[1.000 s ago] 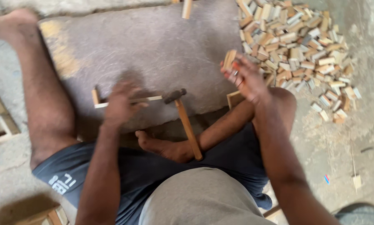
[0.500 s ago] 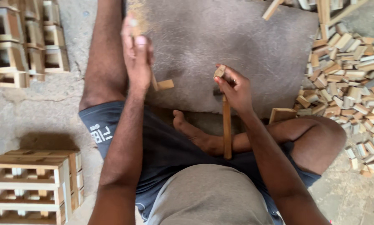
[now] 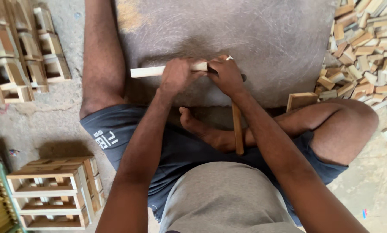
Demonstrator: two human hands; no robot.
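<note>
Person sits on the floor, one leg stretched far-left, the other folded right, a grey stone slab [image 3: 266,39] in front serving as worktop.

Left hand [image 3: 176,77] is closed over a pale wooden strip [image 3: 148,71] lying flat across the slab; the strip's free end sticks out to the left, the other end disappears between both hands. Right hand [image 3: 225,75] is curled tight at the strip's right end, pinching something small there, possibly a nail or a short block; too hidden to tell. The same hand appears to hold the hammer [image 3: 237,129] near its head, the wooden handle running back toward the body over the foot. A dark bit of the head peeks out just right of the knuckles.

Judgement on doing this step well:
- Keep the strip pressed flat on the slab so it cannot rock.
- Square the small piece to the strip's end before any blow; hands are touching, so fingers sit very near the strike point.
- A choked-up grip suits light setting taps only; slide down the handle for driving.

Around: loose heap of short wood blocks [image 3: 366,47] far right, one flat board [image 3: 301,100] leaning by the right knee. Finished small crates [image 3: 51,194] stacked near left, more frames [image 3: 25,51] far left.
</note>
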